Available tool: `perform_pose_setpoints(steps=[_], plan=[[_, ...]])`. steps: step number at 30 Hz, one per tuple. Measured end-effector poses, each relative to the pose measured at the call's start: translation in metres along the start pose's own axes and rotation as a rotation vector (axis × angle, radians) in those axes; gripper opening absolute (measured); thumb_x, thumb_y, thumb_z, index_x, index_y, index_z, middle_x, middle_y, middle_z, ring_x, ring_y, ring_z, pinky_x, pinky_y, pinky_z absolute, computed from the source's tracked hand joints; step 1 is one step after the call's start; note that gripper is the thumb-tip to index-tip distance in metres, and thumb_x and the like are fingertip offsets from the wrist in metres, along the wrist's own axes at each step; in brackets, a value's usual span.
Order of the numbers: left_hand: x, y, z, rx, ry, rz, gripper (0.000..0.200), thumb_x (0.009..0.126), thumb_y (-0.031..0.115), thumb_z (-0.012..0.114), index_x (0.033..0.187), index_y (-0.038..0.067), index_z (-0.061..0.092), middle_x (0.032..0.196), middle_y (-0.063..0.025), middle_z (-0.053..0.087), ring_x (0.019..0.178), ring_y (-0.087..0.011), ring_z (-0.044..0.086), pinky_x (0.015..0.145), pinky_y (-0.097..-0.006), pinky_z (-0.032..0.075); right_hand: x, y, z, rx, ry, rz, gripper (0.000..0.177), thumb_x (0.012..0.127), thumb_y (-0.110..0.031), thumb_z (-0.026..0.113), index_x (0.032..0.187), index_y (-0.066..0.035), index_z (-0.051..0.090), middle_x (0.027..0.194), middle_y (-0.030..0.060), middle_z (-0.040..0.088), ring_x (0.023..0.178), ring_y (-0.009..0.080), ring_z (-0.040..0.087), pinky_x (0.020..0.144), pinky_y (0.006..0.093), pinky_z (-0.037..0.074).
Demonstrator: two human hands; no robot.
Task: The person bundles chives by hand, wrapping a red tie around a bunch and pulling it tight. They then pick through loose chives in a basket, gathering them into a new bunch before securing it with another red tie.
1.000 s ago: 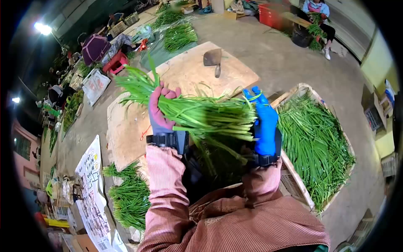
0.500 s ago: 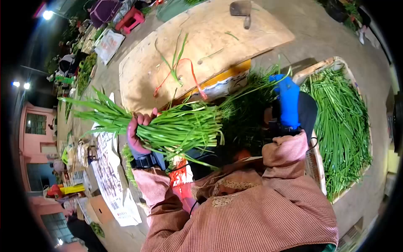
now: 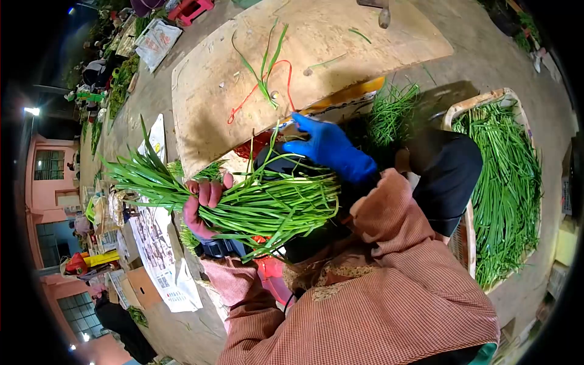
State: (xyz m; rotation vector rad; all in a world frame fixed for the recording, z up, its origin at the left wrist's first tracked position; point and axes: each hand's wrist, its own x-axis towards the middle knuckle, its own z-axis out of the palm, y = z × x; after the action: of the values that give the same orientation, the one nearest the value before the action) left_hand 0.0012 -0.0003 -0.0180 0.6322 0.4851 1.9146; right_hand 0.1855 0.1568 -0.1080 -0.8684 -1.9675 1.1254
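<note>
Chive bundle [image 3: 274,204] | left hand [image 3: 201,210] clenched round it, palm hidden | right hand [image 3: 331,149] spread

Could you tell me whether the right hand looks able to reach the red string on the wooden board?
Probably yes: the right hand is open and empty, stretched forward over the bunch of greens toward the wooden board, and the red string lies exposed there among a few loose leaves, nothing blocking.

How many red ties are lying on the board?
1: a red tie lies on the wooden board beside loose green stalks, beyond the right hand. More may be hidden behind the bundle.
</note>
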Motion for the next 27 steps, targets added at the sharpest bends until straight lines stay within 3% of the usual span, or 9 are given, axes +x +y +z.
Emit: perform_pose_setpoints(steps=[4, 6, 10, 12, 14, 18, 24, 26, 27], plan=[[0.003, -0.002, 0.001, -0.013, -0.035, -0.001, 0.008, 0.086, 0.012, 0.046, 0.092, 0.007, 0.044, 0.069, 0.0004, 0.04, 0.063, -0.0129, 0.044, 0.1, -0.047, 0.031, 0.007, -0.022, 0.011, -0.188, -0.087, -0.175, 0.06, 0.073, -0.052, 0.061, 0.103, 0.0, 0.056, 0.087, 0.0233, 0.059, 0.083, 0.0342, 0.059, 0.07, 0.0403, 0.046], [0.0, -0.004, -0.003, -0.008, 0.01, -0.001, 0.011, 0.086, 0.013, 0.047, 0.095, 0.007, 0.044, 0.071, 0.0003, 0.04, 0.065, -0.0129, 0.044, 0.102, -0.0481, 0.029, 0.003, -0.011, 0.001, -0.194, -0.365, 0.09, 0.047, 0.076, -0.048, 0.059, 0.085, -0.002, 0.06, 0.079, 0.0219, 0.059, 0.077, 0.035, 0.059, 0.066, 0.0416, 0.045], [-0.006, -0.002, -0.017, -0.012, 0.081, -0.001, 0.015, 0.086, 0.015, 0.047, 0.099, 0.007, 0.046, 0.073, 0.0, 0.041, 0.067, -0.0138, 0.045, 0.104, -0.0483, 0.026, -0.042, 0.035, -0.011, 0.085, -0.116, 0.204, 0.036, 0.082, -0.039, 0.053, 0.075, -0.005, 0.062, 0.071, 0.0184, 0.059, 0.067, 0.0352, 0.058, 0.06, 0.0405, 0.045], [-0.01, 0.002, -0.025, -0.028, 0.079, -0.012, 0.016, 0.087, 0.015, 0.047, 0.101, 0.007, 0.047, 0.075, -0.0002, 0.042, 0.069, -0.0142, 0.045, 0.105, -0.0481, 0.024, -0.059, 0.073, -0.049, -0.223, -0.009, 0.212, 0.034, 0.083, -0.037, 0.053, 0.073, -0.006, 0.061, 0.067, 0.0181, 0.057, 0.064, 0.0345, 0.057, 0.059, 0.0388, 0.044], [-0.014, 0.004, -0.027, -0.01, 0.096, -0.015, 0.018, 0.087, 0.016, 0.047, 0.102, 0.007, 0.048, 0.076, 0.0, 0.043, 0.071, -0.0144, 0.046, 0.105, -0.0481, 0.022, -0.076, 0.075, -0.096, -0.02, 0.178, 0.475, 0.033, 0.085, -0.037, 0.052, 0.074, -0.006, 0.062, 0.068, 0.0178, 0.058, 0.064, 0.0339, 0.056, 0.059, 0.0387, 0.044], [-0.016, 0.004, -0.029, -0.024, 0.132, -0.04, 0.019, 0.086, 0.018, 0.048, 0.103, 0.008, 0.051, 0.078, -0.0006, 0.047, 0.074, -0.0155, 0.049, 0.104, -0.0489, 0.025, -0.079, 0.094, -0.127, -0.375, 0.182, 0.549, 0.041, 0.084, -0.041, 0.055, 0.089, -0.002, 0.063, 0.076, 0.017, 0.062, 0.065, 0.0334, 0.058, 0.063, 0.0379, 0.045], [-0.033, 0.014, -0.035, 0.261, 0.341, -0.166, 0.016, 0.087, 0.02, 0.051, 0.1, 0.012, 0.054, 0.107, -0.0103, 0.057, 0.097, -0.0261, 0.055, 0.103, -0.0499, 0.026, -0.103, 0.006, -0.044, 0.256, -0.123, 0.237, 0.061, 0.075, -0.043, 0.066, 0.117, -0.002, 0.051, 0.095, 0.0222, 0.06, 0.088, 0.0314, 0.061, 0.076, 0.0351, 0.048], [-0.038, 0.025, -0.025, 0.436, 0.244, -0.382, 0.024, 0.088, 0.017, 0.05, 0.112, 0.014, 0.051, 0.111, -0.0127, 0.054, 0.105, -0.0291, 0.052, 0.086, -0.0391, 0.046, -0.108, -0.016, -0.013, 0.205, -0.124, 0.103, 0.058, 0.074, -0.036, 0.067, 0.119, -0.003, 0.05, 0.093, 0.0212, 0.061, 0.083, 0.0328, 0.061, 0.072, 0.0355, 0.049], [-0.045, 0.031, -0.037, 0.92, -0.15, -0.152, 0.028, 0.088, 0.016, 0.05, 0.116, 0.012, 0.048, 0.105, -0.0104, 0.053, 0.103, -0.0263, 0.053, 0.081, -0.0314, 0.047, -0.104, -0.018, -0.011, 0.161, -0.166, 0.136, 0.055, 0.074, -0.031, 0.066, 0.119, -0.003, 0.05, 0.093, 0.0209, 0.061, 0.082, 0.0335, 0.061, 0.071, 0.0361, 0.049]])
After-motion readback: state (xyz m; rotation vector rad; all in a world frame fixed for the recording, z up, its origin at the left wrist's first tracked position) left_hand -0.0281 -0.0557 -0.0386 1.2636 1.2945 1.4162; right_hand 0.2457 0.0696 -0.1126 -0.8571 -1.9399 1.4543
